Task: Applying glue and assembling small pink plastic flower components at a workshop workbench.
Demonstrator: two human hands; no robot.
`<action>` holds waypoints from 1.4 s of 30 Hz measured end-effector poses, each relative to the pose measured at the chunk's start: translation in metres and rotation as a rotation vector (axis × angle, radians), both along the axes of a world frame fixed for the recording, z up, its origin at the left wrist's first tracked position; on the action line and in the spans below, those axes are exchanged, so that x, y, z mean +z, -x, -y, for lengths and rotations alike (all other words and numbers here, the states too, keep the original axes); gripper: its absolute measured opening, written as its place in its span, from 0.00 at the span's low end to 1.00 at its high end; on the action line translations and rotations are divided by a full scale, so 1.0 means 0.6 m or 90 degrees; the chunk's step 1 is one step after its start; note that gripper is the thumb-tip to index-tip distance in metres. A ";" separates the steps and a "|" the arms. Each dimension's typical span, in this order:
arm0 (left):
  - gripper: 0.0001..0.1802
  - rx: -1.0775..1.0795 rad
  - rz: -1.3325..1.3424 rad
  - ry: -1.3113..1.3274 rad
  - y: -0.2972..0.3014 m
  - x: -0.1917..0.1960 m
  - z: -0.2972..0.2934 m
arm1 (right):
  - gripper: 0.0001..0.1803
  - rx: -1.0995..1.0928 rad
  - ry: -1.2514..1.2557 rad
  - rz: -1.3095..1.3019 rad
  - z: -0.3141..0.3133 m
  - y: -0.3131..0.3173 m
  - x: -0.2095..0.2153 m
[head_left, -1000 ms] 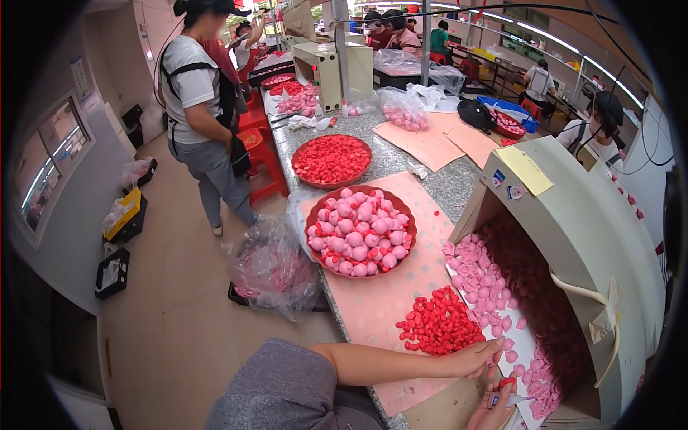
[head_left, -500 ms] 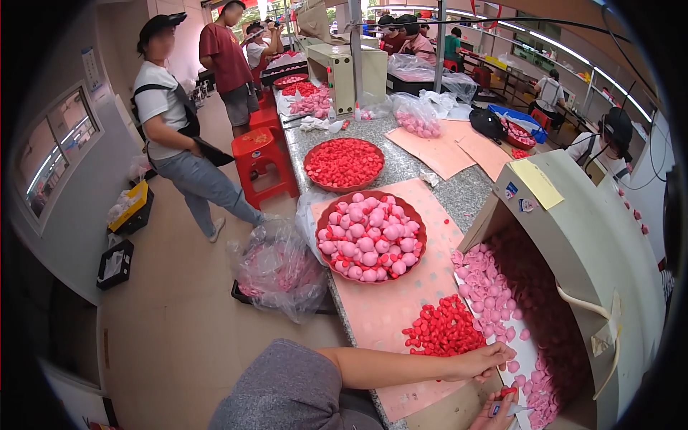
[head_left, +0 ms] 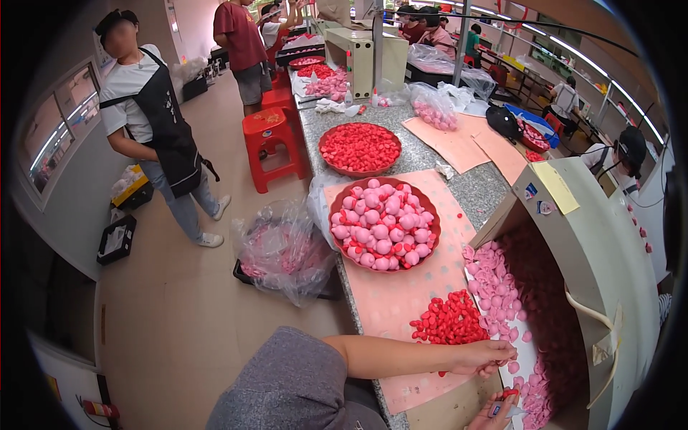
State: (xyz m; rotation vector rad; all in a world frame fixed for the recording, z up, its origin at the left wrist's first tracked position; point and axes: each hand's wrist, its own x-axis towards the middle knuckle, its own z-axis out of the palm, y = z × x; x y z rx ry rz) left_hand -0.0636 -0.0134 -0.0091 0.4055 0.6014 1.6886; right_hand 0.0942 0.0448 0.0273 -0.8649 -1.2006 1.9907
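My left hand (head_left: 489, 357) reaches across above the edge of the pink mat, fingertips pinched together; what they hold, if anything, is too small to make out. Close below it, my right hand (head_left: 490, 414) is partly cut off by the lower edge. It grips a small glue bottle (head_left: 496, 410) with a pale nozzle, and a small red piece (head_left: 509, 393) shows at its fingers. Pink cup-shaped pieces (head_left: 496, 287) lie on a white surface at the box opening beside both hands. A pile of small red pieces (head_left: 450, 320) lies just beyond my left forearm.
A red basket (head_left: 438, 228) of pink balls with red parts stands on the pink mat (head_left: 380, 301). Behind it is a basket of red pieces (head_left: 360, 170). A grey-white box (head_left: 595, 251) rises at the right. Plastic bags (head_left: 283, 251) and red stools (head_left: 265, 129) are left; several people are around.
The view has shifted slightly, so the table sits a little further right. The person in the apron has turned toward the table. My hands keep nearly the same pose.
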 end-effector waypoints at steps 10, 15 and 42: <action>0.10 0.066 -0.051 -0.134 0.011 0.073 0.088 | 0.14 -0.028 -0.011 0.041 0.013 0.011 -0.005; 0.19 0.010 -0.028 -0.273 0.015 0.072 0.302 | 0.15 0.007 -0.056 0.070 0.018 0.006 -0.002; 0.22 0.594 -0.125 0.401 0.046 -0.418 0.590 | 0.17 0.020 -0.181 -0.008 0.148 0.032 0.077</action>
